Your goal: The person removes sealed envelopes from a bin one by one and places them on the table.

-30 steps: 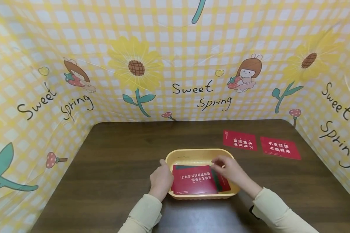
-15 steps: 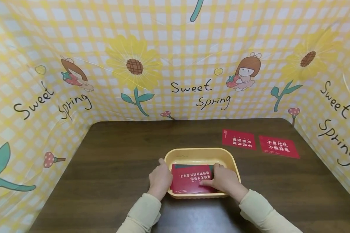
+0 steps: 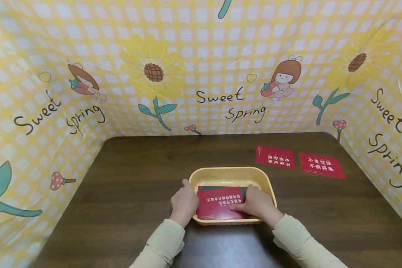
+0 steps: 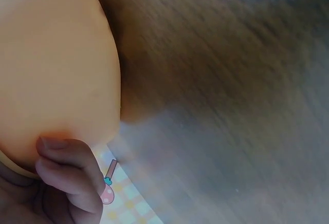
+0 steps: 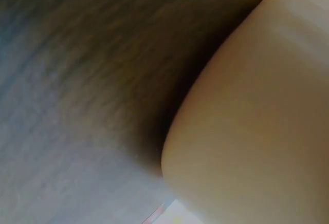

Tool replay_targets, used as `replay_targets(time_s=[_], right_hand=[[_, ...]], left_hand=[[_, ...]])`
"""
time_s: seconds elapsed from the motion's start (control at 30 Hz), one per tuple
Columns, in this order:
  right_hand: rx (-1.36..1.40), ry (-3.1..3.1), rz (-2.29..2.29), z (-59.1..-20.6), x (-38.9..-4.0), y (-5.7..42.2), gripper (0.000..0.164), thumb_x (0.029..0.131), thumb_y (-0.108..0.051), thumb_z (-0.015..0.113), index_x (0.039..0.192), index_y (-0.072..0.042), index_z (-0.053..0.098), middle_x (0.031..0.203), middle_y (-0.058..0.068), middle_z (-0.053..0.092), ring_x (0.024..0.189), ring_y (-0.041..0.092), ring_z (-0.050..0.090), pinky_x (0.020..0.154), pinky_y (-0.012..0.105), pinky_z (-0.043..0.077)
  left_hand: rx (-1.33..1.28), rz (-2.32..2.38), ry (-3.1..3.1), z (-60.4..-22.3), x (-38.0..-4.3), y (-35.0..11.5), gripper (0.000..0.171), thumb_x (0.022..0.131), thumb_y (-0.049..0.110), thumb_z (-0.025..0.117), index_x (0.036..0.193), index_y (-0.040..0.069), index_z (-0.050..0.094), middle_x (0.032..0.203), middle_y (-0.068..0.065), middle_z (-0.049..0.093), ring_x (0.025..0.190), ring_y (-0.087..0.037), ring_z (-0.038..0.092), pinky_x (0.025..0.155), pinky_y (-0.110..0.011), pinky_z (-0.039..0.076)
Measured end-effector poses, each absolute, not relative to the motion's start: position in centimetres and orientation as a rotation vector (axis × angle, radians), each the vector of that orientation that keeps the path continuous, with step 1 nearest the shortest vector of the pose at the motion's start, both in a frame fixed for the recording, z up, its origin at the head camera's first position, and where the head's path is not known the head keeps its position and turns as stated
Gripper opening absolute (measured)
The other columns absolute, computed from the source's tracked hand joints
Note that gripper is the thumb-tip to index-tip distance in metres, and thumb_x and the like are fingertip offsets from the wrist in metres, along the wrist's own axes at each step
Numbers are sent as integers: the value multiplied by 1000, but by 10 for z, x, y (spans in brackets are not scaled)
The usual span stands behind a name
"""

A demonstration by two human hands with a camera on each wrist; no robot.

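A yellow plastic basket stands on the table near its front. Inside lies a small pile of cards, a red card with white writing on top and a green card showing at its far edge. My left hand grips the basket's left rim; in the left wrist view its curled fingers press the outer wall. With the thumb on the red card and the fingers at the pile's far right edge, my right hand holds the cards. The right wrist view shows only the basket's outside, not the hand.
Two red cards, one red card and another red card, lie flat at the table's back right. A yellow checked cloth walls the dark wooden table at the back and both sides.
My right hand has come down from above the basket's right part onto the cards, thumb on top, and stays there. The left hand keeps its grip on the rim.
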State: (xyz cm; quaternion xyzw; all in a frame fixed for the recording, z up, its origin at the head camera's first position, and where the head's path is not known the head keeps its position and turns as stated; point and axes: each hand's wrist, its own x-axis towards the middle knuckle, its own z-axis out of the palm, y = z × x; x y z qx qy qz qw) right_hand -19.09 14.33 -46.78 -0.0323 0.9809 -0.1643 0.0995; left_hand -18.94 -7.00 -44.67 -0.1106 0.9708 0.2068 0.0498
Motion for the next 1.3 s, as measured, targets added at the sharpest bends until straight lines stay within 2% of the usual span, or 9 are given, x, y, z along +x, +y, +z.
replay_targets(time_s=[0.27, 0.5, 0.8, 1.0, 1.1, 1.3], right_hand=[[-118, 2820, -751, -463, -191, 148, 50, 66, -30, 87, 86, 3, 55, 74, 9, 51, 65, 19, 47, 61, 30, 41], [-70, 2786, -818, -462, -189, 150, 58, 67, -24, 86, 96, 5, 45, 78, 9, 47, 69, 20, 46, 64, 30, 40], [-73, 2827, -936, -463, -191, 150, 53, 69, -17, 85, 96, 4, 45, 81, 9, 48, 70, 18, 47, 66, 31, 42], [-137, 2923, -1149, -462, -194, 150, 47, 71, -4, 81, 104, 10, 50, 89, 18, 55, 80, 23, 54, 74, 36, 46], [-149, 2949, -1229, -459, -193, 151, 44, 75, 1, 75, 111, 12, 54, 94, 20, 55, 83, 25, 54, 74, 36, 46], [-78, 2886, -1404, -452, -189, 156, 31, 83, -1, 69, 113, 4, 62, 94, 17, 67, 80, 22, 63, 71, 32, 53]], left_hand=[[-317, 630, 2991, -446, -187, -71, 45, 83, 11, 63, 120, -6, 42, 80, -19, 67, 71, -31, 66, 65, -46, 52], [-314, 655, 2990, -448, -187, -70, 46, 82, 9, 64, 119, -6, 42, 78, -19, 66, 69, -30, 65, 64, -45, 51], [-310, 650, 3007, -449, -188, -71, 46, 82, 10, 64, 120, -6, 42, 77, -19, 66, 69, -30, 66, 63, -45, 51], [-315, 653, 3006, -449, -187, -71, 46, 83, 11, 64, 120, -6, 42, 76, -18, 66, 67, -29, 65, 61, -44, 51], [-316, 660, 3017, -450, -187, -71, 43, 82, 10, 64, 116, -5, 43, 76, -19, 66, 67, -30, 65, 61, -45, 51], [-311, 659, 3025, -450, -187, -71, 42, 82, 10, 63, 115, -5, 43, 76, -19, 66, 68, -31, 65, 62, -45, 52]])
